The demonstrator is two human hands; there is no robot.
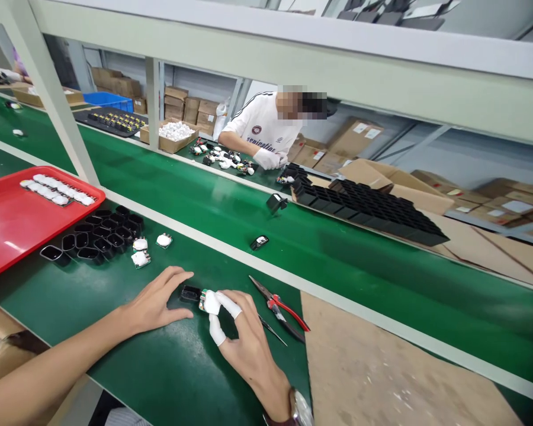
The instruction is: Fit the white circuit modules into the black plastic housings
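My right hand (pixel 244 331), with white covers on thumb and forefinger, pinches a small circuit board (pixel 211 302) topped with a white lump. The board's edge is at the mouth of a black plastic case (pixel 189 293) lying on the green bench; whether it has entered cannot be told. My left hand (pixel 157 299) is open, its thumb and fingers spread on either side of that case. Beyond my left hand sit more white-topped boards (pixel 140 258) and a cluster of empty black cases (pixel 102 234). Pliers (pixel 278 305) with red and black handles and tweezers (pixel 273 331) lie beside my right hand.
A red tray (pixel 22 222) bearing rows of white-topped boards stands at the left. Past the white rail runs a green belt (pixel 195 207) carrying two black units. A co-worker (pixel 266 127) works opposite, near stacked black cases (pixel 368 207). Cardboard (pixel 382 367) covers the right side.
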